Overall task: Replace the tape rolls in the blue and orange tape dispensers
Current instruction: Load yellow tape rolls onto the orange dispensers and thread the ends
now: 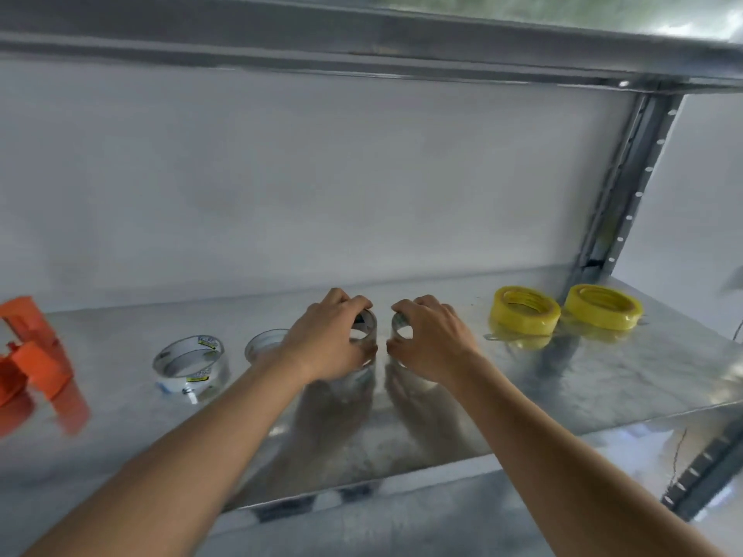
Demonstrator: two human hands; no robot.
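Observation:
On the shiny metal shelf [603, 379], my left hand [327, 339] grips a clear tape roll [366, 327], fingers curled over its top rim. Right beside it my right hand [432, 339] grips a second clear tape roll [402, 329] the same way. Both rolls are tilted with their openings towards me and mostly hidden by my fingers. To the left lie two more clear rolls: a labelled tape roll [191, 361] and a plain tape roll [263, 343] partly behind my left forearm. The orange tape dispenser [34, 351] stands at the far left edge. No blue dispenser is in view.
Two yellow tape rolls [524, 313] [603, 305] lie flat at the right rear of the shelf. A white back wall [321, 174] closes the shelf behind. A slotted metal upright [627, 186] rises at the right, and an upper shelf beam [362, 38] runs overhead.

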